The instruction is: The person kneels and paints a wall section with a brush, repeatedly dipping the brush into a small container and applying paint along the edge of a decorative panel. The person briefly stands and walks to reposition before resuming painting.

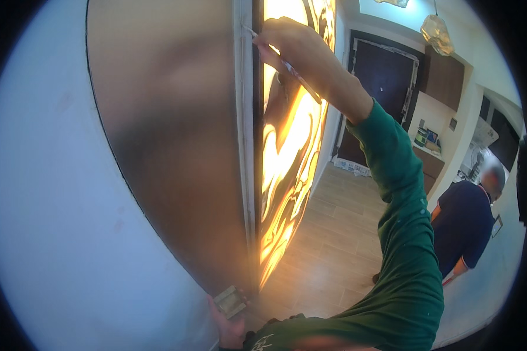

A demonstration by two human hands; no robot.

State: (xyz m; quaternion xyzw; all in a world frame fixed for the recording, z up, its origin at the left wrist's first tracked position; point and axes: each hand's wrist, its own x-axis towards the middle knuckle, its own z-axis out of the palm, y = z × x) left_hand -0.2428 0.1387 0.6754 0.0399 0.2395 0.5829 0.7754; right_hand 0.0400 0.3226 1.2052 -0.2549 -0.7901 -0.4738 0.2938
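Observation:
My right hand (285, 41) is raised high and grips a slender paintbrush (305, 83). Its pale tip is at the light grey edge strip (242, 109); contact cannot be told for certain. This upright strip runs between a smooth brownish reflective panel (180, 175) and a glowing, amber-patterned panel (290, 145). Low down near the bottom of the view, my left hand (230, 329) holds a small square tray-like container (230, 302). What the container holds is not clear.
A white wall (61, 175) borders the brownish panel. To the right, a person in a dark shirt (461, 223) stands on the wood-look floor (333, 219). Beyond are a dark door (377, 87) with taped edges, a cabinet (443, 79) and a hanging lamp (437, 35).

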